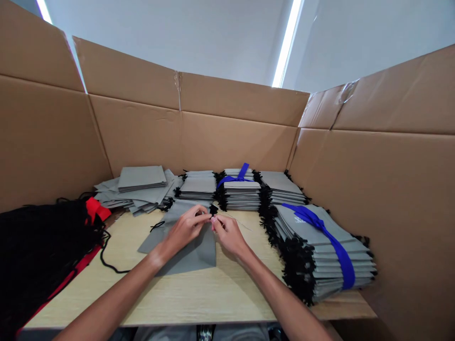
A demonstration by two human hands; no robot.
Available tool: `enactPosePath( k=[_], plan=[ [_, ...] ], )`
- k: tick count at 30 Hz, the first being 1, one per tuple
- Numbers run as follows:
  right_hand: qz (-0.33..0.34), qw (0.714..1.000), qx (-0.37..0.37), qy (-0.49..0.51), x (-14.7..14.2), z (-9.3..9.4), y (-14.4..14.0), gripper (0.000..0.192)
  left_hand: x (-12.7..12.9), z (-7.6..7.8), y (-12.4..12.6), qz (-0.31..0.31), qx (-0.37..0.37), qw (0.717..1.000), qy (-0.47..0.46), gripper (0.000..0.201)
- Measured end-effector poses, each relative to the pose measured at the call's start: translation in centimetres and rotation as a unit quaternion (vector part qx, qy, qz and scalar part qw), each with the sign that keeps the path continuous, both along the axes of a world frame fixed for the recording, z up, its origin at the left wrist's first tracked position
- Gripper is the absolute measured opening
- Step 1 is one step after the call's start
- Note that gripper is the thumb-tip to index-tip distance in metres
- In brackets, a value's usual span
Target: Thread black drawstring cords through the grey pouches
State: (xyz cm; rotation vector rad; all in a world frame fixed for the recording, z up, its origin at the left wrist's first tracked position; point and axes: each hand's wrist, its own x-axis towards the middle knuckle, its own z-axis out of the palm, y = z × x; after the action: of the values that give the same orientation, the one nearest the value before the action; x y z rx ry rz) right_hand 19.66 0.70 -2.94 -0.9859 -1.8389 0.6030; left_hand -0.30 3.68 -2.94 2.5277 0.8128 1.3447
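A flat grey fabric pouch [194, 251] lies on the wooden table [199, 296] in front of me. My left hand [185, 229] and my right hand [229, 233] meet over its top edge. Both pinch the pouch's black drawstring [213, 209] near its knotted end, with the fingertips almost touching. A loose length of black cord [108, 258] trails off to the left of the pouch. A thin needle-like rod seems to stick out to the right of my right hand, but it is too faint to be sure.
Stacks of grey pouches [199, 187] line the back; two bundles are tied with blue ribbon [336, 246]. A loose heap of pouches [138, 187] sits back left. A mass of black cords [39, 246] on red cloth fills the left. Cardboard walls [384, 189] enclose the table.
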Motion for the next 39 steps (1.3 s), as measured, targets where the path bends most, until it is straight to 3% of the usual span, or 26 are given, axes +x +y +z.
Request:
enactPosePath(
  k=[4,8,13,21,29,30,32,35,39],
  plan=[
    [-0.007,0.999,0.000,0.048,-0.2,0.4,-0.2,0.043,0.6,0.3,-0.3,0.018,-0.059,0.997,-0.052,0.029],
    [0.020,0.995,0.005,0.097,0.0,0.2,0.3,0.022,0.7,0.8,0.2,-0.020,-0.152,0.983,-0.100,0.038],
    [0.057,0.993,-0.019,0.099,0.3,-0.3,0.7,0.034,0.6,1.4,-0.1,-0.079,-0.233,0.964,-0.103,0.043],
    [0.092,0.984,-0.057,0.139,0.2,-0.4,0.7,0.040,1.0,1.9,-1.2,-0.104,-0.332,0.928,-0.132,0.043],
    [0.038,0.988,-0.036,0.147,-0.8,-0.6,0.1,0.035,1.1,0.3,-0.7,-0.133,-0.488,0.836,-0.214,0.043],
    [0.025,0.990,-0.028,0.138,-0.9,-0.7,0.1,0.033,1.2,0.1,-0.7,-0.127,-0.484,0.839,-0.214,0.042],
    [0.000,0.993,-0.010,0.120,-0.8,-0.7,0.1,0.029,1.5,-0.1,-0.7,-0.092,-0.434,0.871,-0.212,0.037],
    [-0.030,0.993,0.003,0.114,-0.6,-0.6,0.2,0.028,2.3,-0.3,-0.9,0.012,-0.283,0.936,-0.210,0.025],
    [-0.054,0.992,-0.008,0.118,-0.5,-0.7,0.1,0.028,2.8,-0.6,-0.8,0.074,-0.164,0.966,-0.184,0.020]
  ],
)
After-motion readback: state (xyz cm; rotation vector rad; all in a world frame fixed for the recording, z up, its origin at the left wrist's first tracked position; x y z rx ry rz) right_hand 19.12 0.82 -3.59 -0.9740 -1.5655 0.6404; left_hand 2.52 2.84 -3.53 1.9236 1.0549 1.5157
